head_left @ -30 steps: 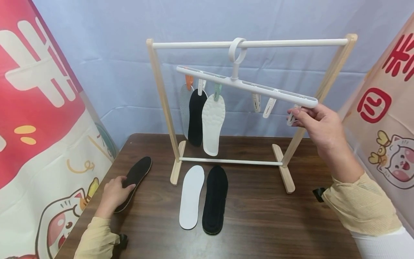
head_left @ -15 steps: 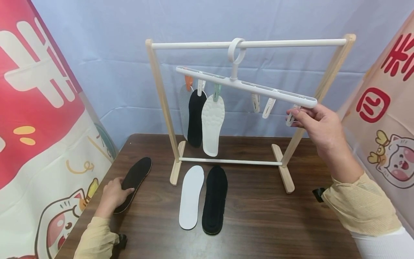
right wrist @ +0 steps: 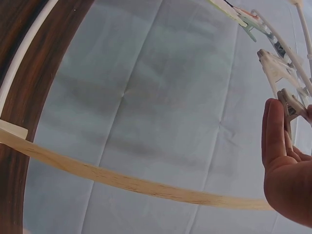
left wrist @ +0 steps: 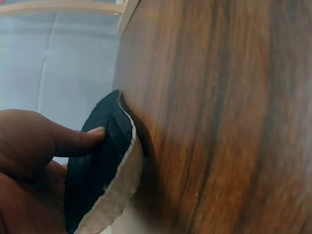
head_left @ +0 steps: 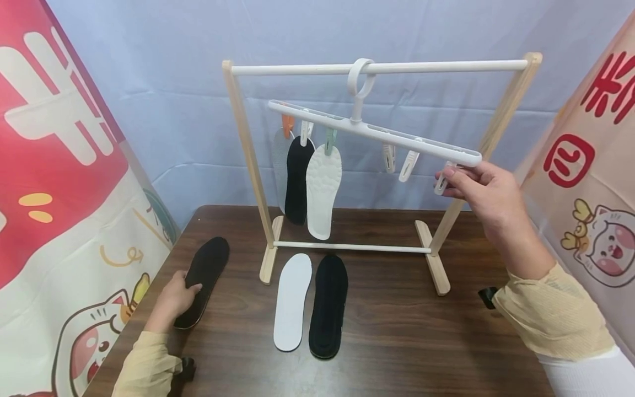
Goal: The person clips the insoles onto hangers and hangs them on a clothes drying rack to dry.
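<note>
My left hand [head_left: 175,298] grips a black insole [head_left: 205,270] at the table's left side, its thumb lying across the black face. A pale, bumpy underside of that insole [left wrist: 119,187] shows in the left wrist view, with one long edge raised off the wood. High on the right, my right hand [head_left: 491,196] pinches a white clothespin [head_left: 441,181] at the end of the white clip hanger [head_left: 421,146]. The hanger slopes down toward that hand. From its left half hang a grey insole [head_left: 280,165], a black insole [head_left: 296,187] and a white insole [head_left: 323,190].
A wooden rack [head_left: 254,160] with a white top rod [head_left: 446,66] carries the hanger by its ring. Two more white clothespins [head_left: 408,165] hang without insoles. On the brown table [head_left: 397,331] lie a white insole [head_left: 292,303] and a black insole [head_left: 329,306] side by side.
The insole in my left hand has tilted, so more of its black face shows toward the head camera. My right hand keeps its pinch on the clothespin; the whole view has shifted slightly.
</note>
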Motion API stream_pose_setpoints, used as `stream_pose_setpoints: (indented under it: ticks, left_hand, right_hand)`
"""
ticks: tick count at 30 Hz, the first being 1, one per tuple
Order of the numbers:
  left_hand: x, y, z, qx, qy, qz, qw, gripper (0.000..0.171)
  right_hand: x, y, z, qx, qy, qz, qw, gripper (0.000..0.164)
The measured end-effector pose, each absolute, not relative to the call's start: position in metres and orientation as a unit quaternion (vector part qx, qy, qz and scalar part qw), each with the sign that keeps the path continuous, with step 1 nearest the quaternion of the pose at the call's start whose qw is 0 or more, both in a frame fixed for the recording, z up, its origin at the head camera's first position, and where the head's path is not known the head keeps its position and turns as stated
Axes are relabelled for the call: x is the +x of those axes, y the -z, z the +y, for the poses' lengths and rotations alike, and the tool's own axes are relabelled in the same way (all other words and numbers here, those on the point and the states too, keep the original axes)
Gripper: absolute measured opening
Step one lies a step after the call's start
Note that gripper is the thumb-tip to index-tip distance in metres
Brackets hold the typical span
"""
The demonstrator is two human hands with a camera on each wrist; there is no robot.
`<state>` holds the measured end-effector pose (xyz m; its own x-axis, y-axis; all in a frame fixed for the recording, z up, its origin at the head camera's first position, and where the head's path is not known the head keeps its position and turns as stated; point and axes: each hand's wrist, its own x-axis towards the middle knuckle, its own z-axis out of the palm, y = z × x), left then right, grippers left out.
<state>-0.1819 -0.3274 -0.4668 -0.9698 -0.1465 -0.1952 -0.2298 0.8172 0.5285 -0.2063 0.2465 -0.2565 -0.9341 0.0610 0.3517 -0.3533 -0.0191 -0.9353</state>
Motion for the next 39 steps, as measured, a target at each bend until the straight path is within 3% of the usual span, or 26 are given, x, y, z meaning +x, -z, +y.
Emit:
stream_pose_setpoints:
  ticks: [8,21,39]
  left_hand:
    - [-0.177,0.46,-0.32,-0.081,-0.335,0.937,0.057,0.047]
    - [-0.162,0.44,-0.299,-0.03,-0.332,0.941,0.051,0.048]
    - [-0.151,0.438,-0.255,0.014,-0.396,0.916,0.062,0.026]
  right_hand:
    - [-0.207,0.254,0.245,0.097,-0.69,-0.702,0.147,0.003]
    - [-0.207,0.255,0.237,0.114,-0.704,-0.676,0.185,0.003]
    - [-0.208,0.258,0.231,0.117,-0.736,-0.631,0.215,0.009]
